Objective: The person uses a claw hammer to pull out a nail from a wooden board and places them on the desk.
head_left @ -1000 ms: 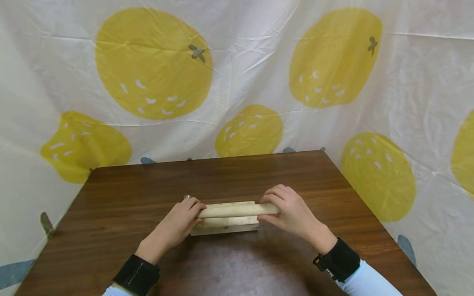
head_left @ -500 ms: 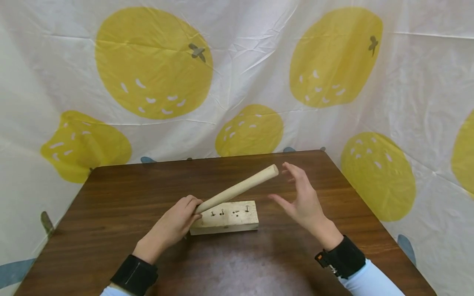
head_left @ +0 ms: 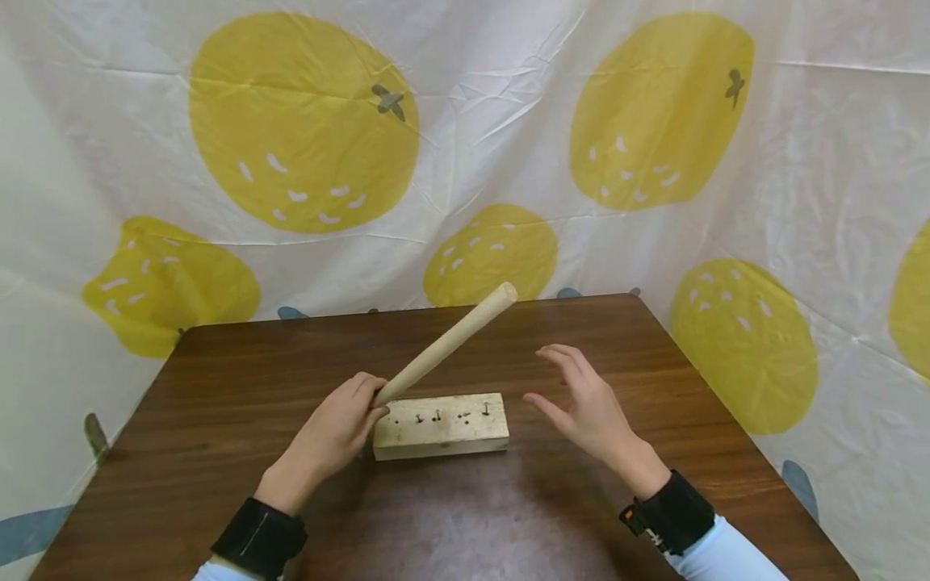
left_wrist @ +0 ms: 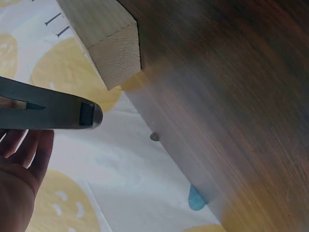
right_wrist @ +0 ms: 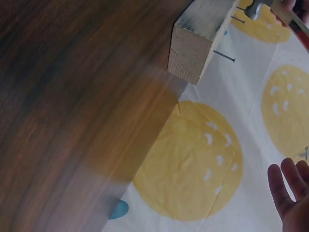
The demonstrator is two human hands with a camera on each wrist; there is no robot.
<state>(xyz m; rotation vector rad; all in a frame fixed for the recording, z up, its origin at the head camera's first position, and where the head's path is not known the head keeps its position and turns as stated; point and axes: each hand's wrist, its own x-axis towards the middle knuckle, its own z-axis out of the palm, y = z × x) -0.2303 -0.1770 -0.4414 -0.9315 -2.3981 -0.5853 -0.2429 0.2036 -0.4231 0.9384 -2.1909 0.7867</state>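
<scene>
Your left hand (head_left: 341, 420) is closed round the hammer (head_left: 446, 345) just beside the left end of the wooden block (head_left: 441, 434). The handle tilts up and to the right, and from the head camera its free end overlaps the desk's (head_left: 617, 347) far edge. Your right hand (head_left: 592, 411) is wide, thumb well apart from the fingers, over the desk between the block and the right edge. The block lies near the middle of the desk, long side roughly along the far edge, with nails (head_left: 486, 409) standing in its top.

Only the right wrist view gives you the metal hammer head (right_wrist: 252, 10) clearly, and a red and dark stripe along the handle; the head camera shows just the pale wood. Both wrist views show the block's end grain, one end each.

In the head view your left hand covers the hammer head. The left wrist view cuts that hand off and leaves part of the hammer as a dark shape, hard to make out. Marks between the nails are too small to read surely. The desk's near edge is out of frame.
</scene>
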